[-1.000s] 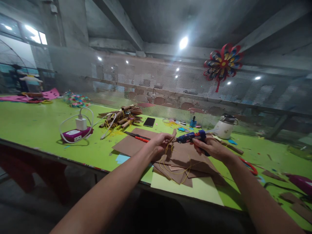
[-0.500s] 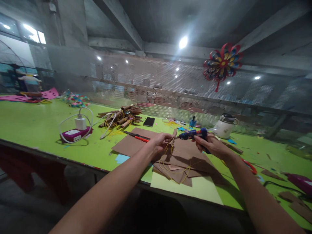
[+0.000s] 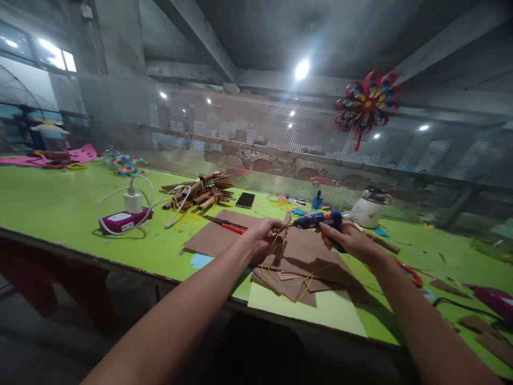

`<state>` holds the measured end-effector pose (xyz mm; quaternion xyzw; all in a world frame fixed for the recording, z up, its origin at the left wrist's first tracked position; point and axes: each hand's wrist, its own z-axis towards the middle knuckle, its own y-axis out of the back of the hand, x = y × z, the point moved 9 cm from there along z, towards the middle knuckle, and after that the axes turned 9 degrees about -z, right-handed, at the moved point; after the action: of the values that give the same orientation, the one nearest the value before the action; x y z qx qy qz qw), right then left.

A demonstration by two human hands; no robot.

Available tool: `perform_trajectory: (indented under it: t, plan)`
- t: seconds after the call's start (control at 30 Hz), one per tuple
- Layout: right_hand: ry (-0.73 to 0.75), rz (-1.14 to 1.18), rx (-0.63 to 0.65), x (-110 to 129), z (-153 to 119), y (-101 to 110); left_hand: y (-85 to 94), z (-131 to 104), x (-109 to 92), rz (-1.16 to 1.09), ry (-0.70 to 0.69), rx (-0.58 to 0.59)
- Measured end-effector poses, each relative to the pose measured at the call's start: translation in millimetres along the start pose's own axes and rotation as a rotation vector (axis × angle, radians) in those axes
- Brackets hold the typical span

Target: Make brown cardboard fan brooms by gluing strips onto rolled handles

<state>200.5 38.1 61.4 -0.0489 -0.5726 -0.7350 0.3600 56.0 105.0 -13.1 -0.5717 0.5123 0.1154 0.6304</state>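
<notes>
My right hand (image 3: 342,239) is wrapped round a dark blue glue gun (image 3: 316,220), its nozzle pointing left. The nozzle tip meets, or nearly meets, a small brown cardboard piece (image 3: 287,218) pinched in my left hand (image 3: 267,232). Yellow string (image 3: 276,247) hangs from that piece and loops down over the sheets below. Under both hands lie brown cardboard sheets (image 3: 312,251), with a pale yellow sheet (image 3: 304,311) beneath them at the table's front edge. Scissors with orange-red handles (image 3: 232,228) rest on the cardboard, left of my left hand.
On the green table (image 3: 72,203) stand a purple power strip (image 3: 128,220) with a white plug and cable, a pile of cardboard rolls (image 3: 200,192), a phone (image 3: 245,200), a small blue bottle (image 3: 317,201) and a white kettle (image 3: 367,209). Cardboard scraps (image 3: 483,327) lie at right.
The glue gun has shifted very slightly left, its nozzle closer to the cardboard piece. Otherwise the hands and table look the same.
</notes>
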Motion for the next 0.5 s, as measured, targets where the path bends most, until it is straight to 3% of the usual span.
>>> perform_trajectory:
  t: [0.2, 0.5]
  plan:
    - [-0.009, 0.024, -0.006, -0.1, -0.2, -0.9, -7.8, -5.2, 0.8, 0.01, 0.016, 0.034]
    - [-0.02, 0.168, 0.02, -0.2, -1.0, -6.4, -4.3, -3.5, -0.6, -0.03, 0.021, 0.027]
